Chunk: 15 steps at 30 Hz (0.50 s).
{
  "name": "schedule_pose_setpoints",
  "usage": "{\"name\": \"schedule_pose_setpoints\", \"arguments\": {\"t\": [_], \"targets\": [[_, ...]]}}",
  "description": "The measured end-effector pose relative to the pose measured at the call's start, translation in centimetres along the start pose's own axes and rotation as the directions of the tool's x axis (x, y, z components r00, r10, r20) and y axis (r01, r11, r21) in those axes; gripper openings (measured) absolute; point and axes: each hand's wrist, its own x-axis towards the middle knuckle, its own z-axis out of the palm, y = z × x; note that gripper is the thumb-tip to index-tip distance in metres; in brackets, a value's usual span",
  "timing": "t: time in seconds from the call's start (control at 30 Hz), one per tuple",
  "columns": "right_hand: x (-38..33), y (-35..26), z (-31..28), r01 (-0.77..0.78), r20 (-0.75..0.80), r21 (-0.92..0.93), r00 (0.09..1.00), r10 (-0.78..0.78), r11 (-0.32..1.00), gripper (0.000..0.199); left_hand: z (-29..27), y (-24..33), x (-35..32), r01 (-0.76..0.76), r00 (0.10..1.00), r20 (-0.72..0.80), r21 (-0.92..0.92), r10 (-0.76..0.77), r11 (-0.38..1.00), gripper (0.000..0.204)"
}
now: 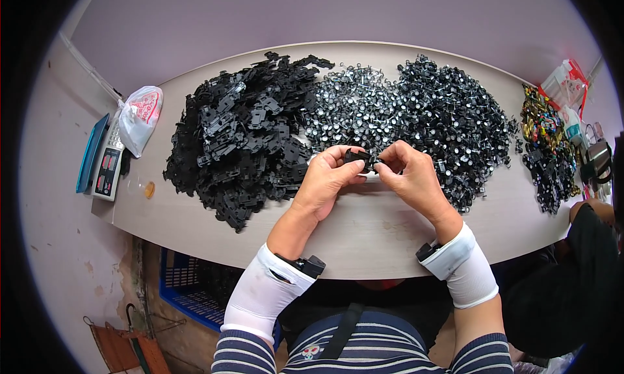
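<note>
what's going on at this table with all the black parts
A person seated at the table holds a small black part between both hands, left hand and right hand, fingertips pinching it from either side. Behind lie a pile of flat black plastic pieces and a heap of small black and silver parts. A scale sits at far left.

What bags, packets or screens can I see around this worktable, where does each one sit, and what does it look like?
Plastic bag: far left of the table, white with red print, bulging and knotted.
Weighing scale: left table edge beside that bag, grey body with a dark display and buttons, blue tray alongside.
Clear packet: far right corner, see-through plastic with red trim, crumpled.
Left hand and right hand hold a small black part, no label visible.
</note>
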Motion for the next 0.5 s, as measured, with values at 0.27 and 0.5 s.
{"name": "schedule_pose_setpoints", "arguments": {"t": [0.27,0.5], "targets": [[0.0,-0.5,0.1,0.015,-0.057,-0.009,0.998,-0.015,1.0,0.012,-0.1,-0.7,0.2,-0.089,0.995,-0.032,0.043,0.091,0.995,0.022],[-0.2,-0.8,0.5,0.064,-0.053,-0.03,0.996,-0.065,0.998,0.014,0.3,-1.5,0.1,-0.154,0.988,0.063,0.42,0.141,0.894,0.023]]}}
